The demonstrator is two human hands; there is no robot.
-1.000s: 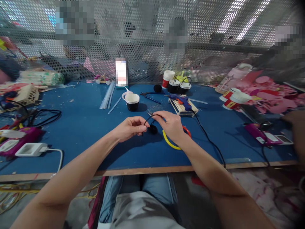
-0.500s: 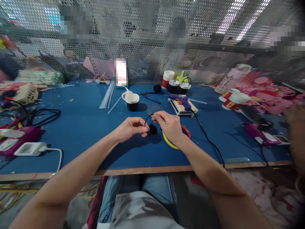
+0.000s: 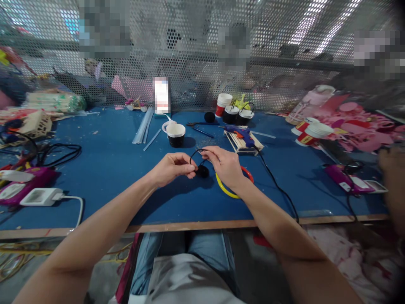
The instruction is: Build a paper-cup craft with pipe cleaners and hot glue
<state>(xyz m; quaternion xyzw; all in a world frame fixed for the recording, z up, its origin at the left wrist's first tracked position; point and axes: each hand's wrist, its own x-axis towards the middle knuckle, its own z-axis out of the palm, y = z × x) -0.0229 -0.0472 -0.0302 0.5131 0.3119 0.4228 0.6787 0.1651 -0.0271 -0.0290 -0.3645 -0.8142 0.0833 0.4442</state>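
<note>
Over the feed, my left hand (image 3: 177,168) pinches one part of a thin black cord (image 3: 194,153) between thumb and fingers, and my right hand (image 3: 224,164) grips it farther along. Half a second ago the metal tip of something poked out past the right fingers; now I can't make it out, nor tell whether they hold it too. The cord bows in a rounder arch between the hands, which have barely shifted. It hangs above the blue tabletop (image 3: 110,177), close to a black fuzzy ball (image 3: 203,171) lying just below the fingers, as before.

My right hand and wrist block part of a yellow-and-red ring (image 3: 227,192). Beyond that hand, a blue glue gun (image 3: 243,134) rests on a wooden stick rack (image 3: 237,146), its cable (image 3: 276,181) running down beside my right forearm to the table edge. Ahead stands a black paper cup (image 3: 176,138) with a white rim; clear glue sticks (image 3: 141,130) lie to its left, and pliers (image 3: 205,123) and a blue pen (image 3: 203,133) to its right. Farther back sit a second black ball (image 3: 209,117) and a red-and-white cup stack (image 3: 223,103).
</note>
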